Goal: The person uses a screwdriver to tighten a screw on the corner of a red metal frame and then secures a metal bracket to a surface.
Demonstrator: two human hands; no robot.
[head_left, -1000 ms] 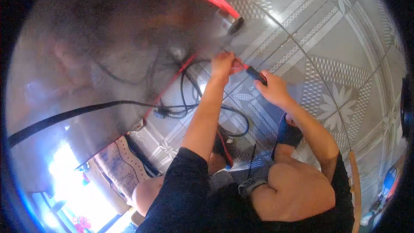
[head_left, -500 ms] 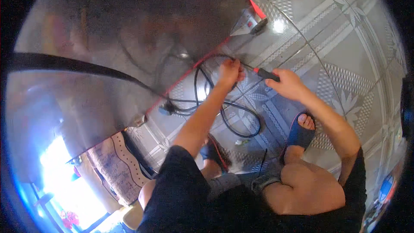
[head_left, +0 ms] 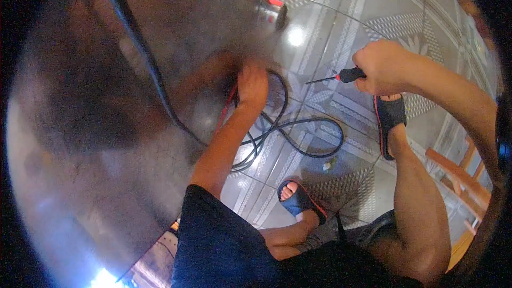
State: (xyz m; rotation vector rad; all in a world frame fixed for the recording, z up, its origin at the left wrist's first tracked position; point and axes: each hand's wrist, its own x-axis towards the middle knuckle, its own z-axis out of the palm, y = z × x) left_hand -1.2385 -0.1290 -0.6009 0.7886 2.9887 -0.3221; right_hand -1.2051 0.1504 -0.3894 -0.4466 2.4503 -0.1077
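Change noted: the hands, close together half a second ago, are now well apart. The right hand [head_left: 381,66] is drawn off to the right, fingers wrapped around the black handle of the screwdriver [head_left: 352,75]; the shaft points left above the patterned tile floor [head_left: 368,37], its tip touching nothing visible. The left hand [head_left: 253,86] sits at the lower edge of the glossy dark panel [head_left: 96,101], just beside the loops of black cable [head_left: 274,126] on the floor. Judgement: the screwdriver appears disengaged at this instant, leaving only the left hand at the panel edge.

Visibility: the left fingertips are blurred and face away; cannot tell whether they pinch cable, edge or nothing. The forearm covers part of the red edge strip [head_left: 226,108] and the cable. A thick black strand [head_left: 143,53] crosses the panel and runs out at the top. Reflections muddle the panel surface; its kind stays unclear.
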